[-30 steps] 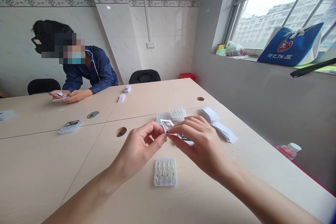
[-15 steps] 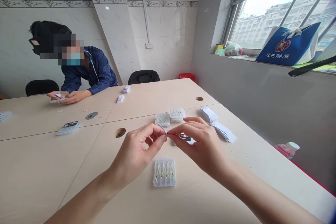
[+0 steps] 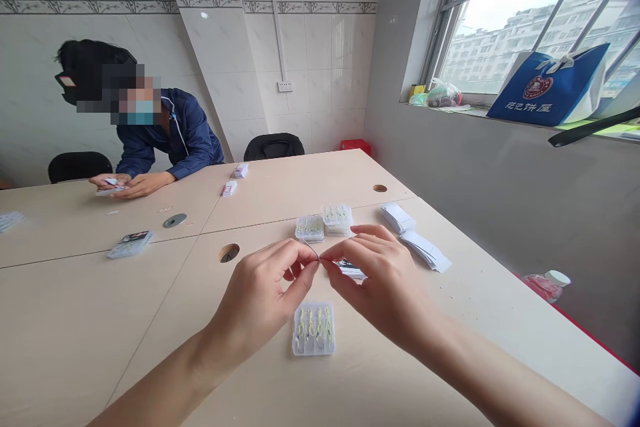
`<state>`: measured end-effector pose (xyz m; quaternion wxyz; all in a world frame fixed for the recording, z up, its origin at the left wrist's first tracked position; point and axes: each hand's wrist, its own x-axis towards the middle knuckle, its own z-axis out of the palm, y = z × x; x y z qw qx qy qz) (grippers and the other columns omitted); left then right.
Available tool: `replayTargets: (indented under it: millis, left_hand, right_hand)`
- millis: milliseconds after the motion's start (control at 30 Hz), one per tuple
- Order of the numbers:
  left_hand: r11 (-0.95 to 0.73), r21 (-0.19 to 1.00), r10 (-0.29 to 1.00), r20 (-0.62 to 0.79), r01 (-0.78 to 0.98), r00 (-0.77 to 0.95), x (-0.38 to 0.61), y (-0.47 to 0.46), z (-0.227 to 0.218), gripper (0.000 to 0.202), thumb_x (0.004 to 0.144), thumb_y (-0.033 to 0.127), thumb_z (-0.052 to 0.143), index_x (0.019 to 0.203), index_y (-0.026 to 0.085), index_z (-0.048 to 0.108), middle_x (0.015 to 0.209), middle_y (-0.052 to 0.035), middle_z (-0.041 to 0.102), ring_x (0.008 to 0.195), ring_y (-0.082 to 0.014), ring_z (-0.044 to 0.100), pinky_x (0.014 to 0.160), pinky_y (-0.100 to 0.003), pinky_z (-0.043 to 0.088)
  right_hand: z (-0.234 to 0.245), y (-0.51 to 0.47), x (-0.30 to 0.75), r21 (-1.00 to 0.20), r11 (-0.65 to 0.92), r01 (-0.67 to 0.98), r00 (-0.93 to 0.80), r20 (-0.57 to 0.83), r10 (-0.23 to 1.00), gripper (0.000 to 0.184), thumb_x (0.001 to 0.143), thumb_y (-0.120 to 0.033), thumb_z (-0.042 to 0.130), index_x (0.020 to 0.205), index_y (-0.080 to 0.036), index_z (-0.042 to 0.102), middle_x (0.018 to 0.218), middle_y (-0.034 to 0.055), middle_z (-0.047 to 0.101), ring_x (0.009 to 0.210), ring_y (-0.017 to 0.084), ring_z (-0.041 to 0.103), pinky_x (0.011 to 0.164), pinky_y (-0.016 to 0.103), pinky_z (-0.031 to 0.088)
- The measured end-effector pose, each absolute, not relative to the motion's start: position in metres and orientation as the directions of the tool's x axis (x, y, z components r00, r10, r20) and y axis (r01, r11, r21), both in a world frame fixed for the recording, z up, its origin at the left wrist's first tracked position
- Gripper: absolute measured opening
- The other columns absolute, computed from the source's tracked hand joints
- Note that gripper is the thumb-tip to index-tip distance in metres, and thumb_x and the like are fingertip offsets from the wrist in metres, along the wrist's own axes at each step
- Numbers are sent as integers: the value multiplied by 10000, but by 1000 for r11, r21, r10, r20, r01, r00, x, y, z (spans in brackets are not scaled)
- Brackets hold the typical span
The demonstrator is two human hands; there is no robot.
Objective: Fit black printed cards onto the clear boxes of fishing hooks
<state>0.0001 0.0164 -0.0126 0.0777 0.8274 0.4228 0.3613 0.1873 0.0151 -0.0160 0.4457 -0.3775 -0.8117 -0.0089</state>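
My left hand [image 3: 273,283] and my right hand [image 3: 383,273] meet over the table, thumbs and index fingers pinched together. Between their fingertips is a thin pale strip [image 3: 312,247], seen almost edge-on, its kind unclear. Just below them lies a clear plastic box [image 3: 314,328] with hooks on yellow-green cords lying side by side in its compartments. Partly hidden by my right fingers is a stack of printed cards [image 3: 351,269]. Beyond my fingertips sit more clear boxes of hooks, a low one [image 3: 310,228] and a stack [image 3: 337,219].
White card stacks [image 3: 424,250] fan out at the right. Toward the left lies a bagged pack [image 3: 131,244], near a round table hole [image 3: 229,253]. Across the table [image 3: 280,187] a person [image 3: 170,127] handles small packs. A bottle [image 3: 547,285] stands beyond the right edge.
Both hands stay pinched together and have shifted very slightly. The strip between them has turned and now looks thinner; more of the printed cards' white edges shows.
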Motion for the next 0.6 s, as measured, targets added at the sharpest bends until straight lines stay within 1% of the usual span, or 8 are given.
replayTargets:
  millis: [100, 200, 300, 367, 467, 600]
  left_hand:
    - [-628, 447, 761, 525, 636, 381, 0, 16, -13, 68, 895, 197, 574, 849, 246, 582, 747, 73, 638, 649, -83, 547, 644, -213, 442]
    - [-622, 477, 771, 513, 622, 378, 1, 16, -12, 74, 889, 189, 577, 838, 243, 579, 756, 69, 641, 654, -85, 549, 635, -210, 447]
    - [-612, 524, 783, 505, 592, 363, 1, 16, -11, 74, 883, 185, 579, 835, 242, 584, 760, 65, 644, 662, -89, 556, 640, -211, 456]
    - [-589, 578, 806, 476, 565, 353, 1, 17, -10, 69, 887, 197, 575, 838, 242, 593, 766, 60, 650, 676, -94, 567, 659, -219, 466]
    - [-510, 685, 859, 378, 520, 344, 1, 18, -8, 76, 902, 234, 560, 837, 241, 600, 796, 47, 657, 717, -106, 584, 686, -234, 478]
    - [-404, 811, 899, 267, 423, 348, 0, 19, -7, 107, 917, 278, 545, 833, 230, 591, 839, 27, 659, 763, -123, 604, 730, -265, 491]
  right_hand:
    - [-16, 15, 187, -335, 702, 628, -302, 727, 617, 137, 836, -90, 602, 761, -195, 649, 584, -54, 647, 528, 105, 521, 868, 316, 432]
    - [-15, 15, 186, -370, 686, 627, -279, 715, 641, 140, 815, -84, 611, 745, -201, 642, 594, -43, 647, 602, 128, 574, 779, 293, 446]
    - [-14, 15, 185, -420, 666, 617, -265, 686, 678, 141, 807, -81, 608, 754, -207, 641, 618, -39, 652, 643, 139, 594, 709, 279, 443]
    - [-14, 15, 185, -455, 656, 603, -261, 665, 700, 143, 805, -77, 604, 773, -211, 642, 665, -38, 676, 664, 138, 606, 707, 282, 444]
    - [-13, 14, 186, -503, 636, 584, -254, 631, 733, 139, 815, -86, 597, 790, -216, 638, 739, -33, 707, 700, 141, 621, 705, 287, 448]
    - [-12, 12, 188, -565, 606, 560, -244, 587, 772, 116, 837, -124, 593, 807, -228, 634, 801, -21, 721, 757, 156, 630, 644, 271, 447]
